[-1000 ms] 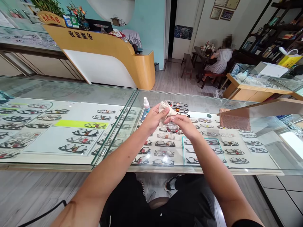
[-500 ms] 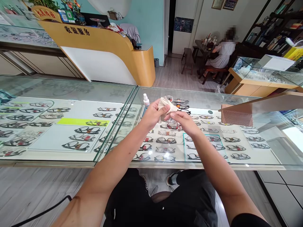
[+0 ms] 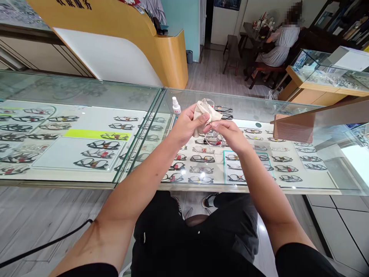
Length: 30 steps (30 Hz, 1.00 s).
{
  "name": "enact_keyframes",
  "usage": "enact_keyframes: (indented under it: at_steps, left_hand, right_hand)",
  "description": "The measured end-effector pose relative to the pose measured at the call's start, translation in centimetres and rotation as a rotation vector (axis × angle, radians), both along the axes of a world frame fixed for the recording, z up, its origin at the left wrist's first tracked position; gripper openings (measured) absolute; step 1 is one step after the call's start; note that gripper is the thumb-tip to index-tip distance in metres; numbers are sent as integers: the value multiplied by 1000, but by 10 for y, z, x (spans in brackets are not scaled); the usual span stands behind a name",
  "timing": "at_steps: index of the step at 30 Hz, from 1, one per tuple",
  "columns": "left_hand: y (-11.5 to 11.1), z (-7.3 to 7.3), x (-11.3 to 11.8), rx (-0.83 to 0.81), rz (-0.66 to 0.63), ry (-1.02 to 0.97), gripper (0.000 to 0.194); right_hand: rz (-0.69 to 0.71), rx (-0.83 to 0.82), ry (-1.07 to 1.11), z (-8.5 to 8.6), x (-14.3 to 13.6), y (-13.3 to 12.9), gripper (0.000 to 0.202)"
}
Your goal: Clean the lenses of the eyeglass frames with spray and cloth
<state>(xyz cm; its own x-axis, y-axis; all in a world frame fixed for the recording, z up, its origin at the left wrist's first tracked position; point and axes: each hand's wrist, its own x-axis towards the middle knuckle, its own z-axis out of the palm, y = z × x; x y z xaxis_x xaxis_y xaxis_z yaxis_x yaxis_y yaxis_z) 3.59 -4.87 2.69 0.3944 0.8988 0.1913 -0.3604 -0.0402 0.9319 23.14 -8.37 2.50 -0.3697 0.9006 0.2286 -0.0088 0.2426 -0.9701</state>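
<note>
Above the glass counter, my left hand [image 3: 188,121] is closed on a cream cleaning cloth [image 3: 199,110], its thumb pressing the folds. The cloth wraps part of a pair of clear-framed eyeglasses [image 3: 215,141]; a clear rim shows above the cloth and another below. My right hand [image 3: 230,132] pinches the eyeglasses at the cloth's right edge, thumb and forefinger together. The exact grip points are hidden by fingers and cloth. Just left of my hands, a white spray bottle [image 3: 176,105] stands upright on the counter.
The glass display counter [image 3: 138,184] holds rows of eyeglasses. Several dark-framed eyeglasses [image 3: 223,109] lie just beyond my hands. A wooden slatted piece [image 3: 294,127] stands on the right. Past the counter are a cashier desk [image 3: 173,57] and a seated person [image 3: 281,44].
My view has tilted down, so the counter and surroundings sit higher in the picture. Both hands keep hold of the cloth and eyeglasses, and the cloth's folds have shifted slightly.
</note>
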Motion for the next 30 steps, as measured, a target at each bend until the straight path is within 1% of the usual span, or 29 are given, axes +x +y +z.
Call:
enact_keyframes:
  at_steps: [3,6,10,12,14,16,19,21,23,24,26,28,30]
  left_hand:
    - [0,-5,6,-14,73,-19,55]
    - [5,-8,4,-34,84,-27,57]
    - [5,-5,1,-66,50,-45,50]
    - [1,-3,2,-42,5,-38,51]
    - [-2,-2,4,-6,4,-29,52]
    - [-3,-3,6,13,54,-18,52]
    - [0,-7,8,-13,140,2,59]
    - [3,-11,8,-52,174,-14,62]
    - [7,-13,8,-96,189,-65,60]
    - [8,-14,8,-117,186,-90,58]
    - [11,-14,8,-152,173,-118,56]
    - [11,-14,8,-173,146,-109,58]
    - [9,-14,9,-179,97,-73,60]
  right_hand:
    - [6,1,-64,0,-3,-2,48]
    - [-3,-7,-53,1,1,-1,45]
    - [-44,-33,39,0,8,4,41]
    - [-50,-21,57,-1,6,5,42]
    - [-38,10,33,-1,2,3,44]
    - [-29,25,-28,-1,-4,0,47]
    - [-20,5,-82,1,-8,-4,48]
    - [-8,-11,-41,0,-8,-4,44]
    - [-17,-22,37,-1,-5,-1,41]
    - [-44,-21,78,-1,-3,1,40]
    - [-150,-3,135,-2,2,5,40]
    - [-280,35,158,-1,6,7,42]
    - [-348,86,181,-1,9,9,41]
